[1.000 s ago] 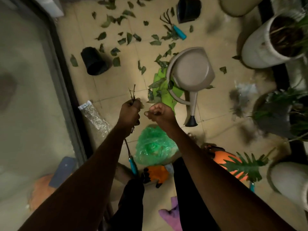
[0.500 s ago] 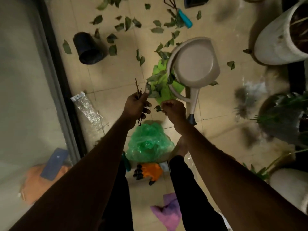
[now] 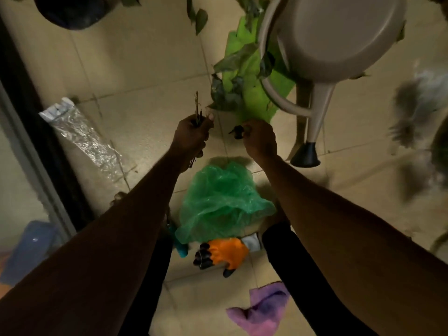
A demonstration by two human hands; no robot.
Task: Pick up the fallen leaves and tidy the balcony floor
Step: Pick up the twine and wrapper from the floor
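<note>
My left hand [image 3: 192, 134] grips a thin bunch of twigs [image 3: 196, 105] that sticks up above the fist and hangs out below it. My right hand [image 3: 259, 138] pinches a small dark leaf [image 3: 237, 130] at its fingertips. Both hands hover above the tiled floor, just above a crumpled green plastic bag [image 3: 220, 200]. Ahead of the hands a pile of dark leaves [image 3: 226, 90] lies on a bright green cloth [image 3: 254, 95]. Two more fallen leaves [image 3: 200, 18] lie on the tiles near the top.
A beige watering can [image 3: 339, 37] lies on the cloth's right side, its spout pointing towards me. A black pot [image 3: 70, 13] sits at the top left, a clear wrapper [image 3: 84, 139] by the glass door track. An orange glove [image 3: 223, 254] and purple cloth [image 3: 261, 309] lie between my legs.
The view has dropped closer to the floor. My hands keep their holds on the twigs and the leaf and have stayed close together above the green bag.
</note>
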